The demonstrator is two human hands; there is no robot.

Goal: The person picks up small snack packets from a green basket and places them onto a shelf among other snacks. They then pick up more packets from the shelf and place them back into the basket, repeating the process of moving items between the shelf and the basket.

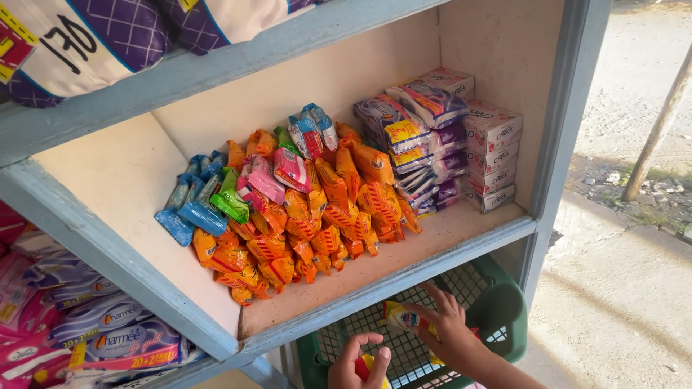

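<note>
My right hand (453, 333) reaches in from the lower right over a green plastic basket (504, 302) and grips a small yellow and white packet (401, 315). My left hand (360, 366) is at the bottom edge, its fingers curled around a small red and yellow item (365, 366), partly hidden. Both hands are below the front lip of a pale wooden shelf (404, 270). On that shelf lies a heap of orange sachets (317, 223), with blue sachets (193, 205) at its left and green and pink ones on top.
Purple and white packs (414, 137) and stacked white boxes (493, 155) stand at the shelf's right end. Grey-blue frame rails (108, 252) border the shelf. More wrapped packs (108, 335) fill a compartment at lower left. Concrete ground (627, 302) lies to the right.
</note>
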